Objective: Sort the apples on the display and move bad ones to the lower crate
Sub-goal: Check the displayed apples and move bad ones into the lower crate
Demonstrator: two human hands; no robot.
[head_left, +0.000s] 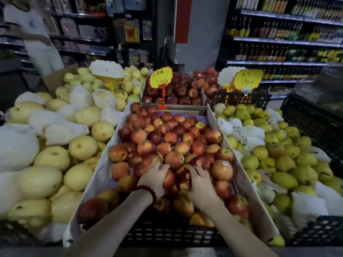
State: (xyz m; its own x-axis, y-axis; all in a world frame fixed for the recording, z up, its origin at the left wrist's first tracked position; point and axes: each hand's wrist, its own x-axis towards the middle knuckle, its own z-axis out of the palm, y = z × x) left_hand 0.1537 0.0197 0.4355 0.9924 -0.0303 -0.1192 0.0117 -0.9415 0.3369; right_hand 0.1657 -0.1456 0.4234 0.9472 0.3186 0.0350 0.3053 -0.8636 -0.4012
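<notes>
A black crate (167, 235) lined with white paper holds several red apples (172, 138) in the middle of the display. My left hand (155, 178), with a red bead bracelet on the wrist, lies over an apple (169, 179) near the front of the pile, fingers curled round it. My right hand (201, 184) grips a neighbouring red apple (183, 179) with a sticker on it. The two hands sit side by side, almost touching. A second crate of darker apples (176, 89) stands behind.
Yellow pears (81, 147), some in white foam nets, fill the left side. Green pears (285, 164) fill the right, beside black crates (315, 121). Yellow price signs (161, 77) stand on clips at the back. A person in white (37, 34) stands far left by shelves.
</notes>
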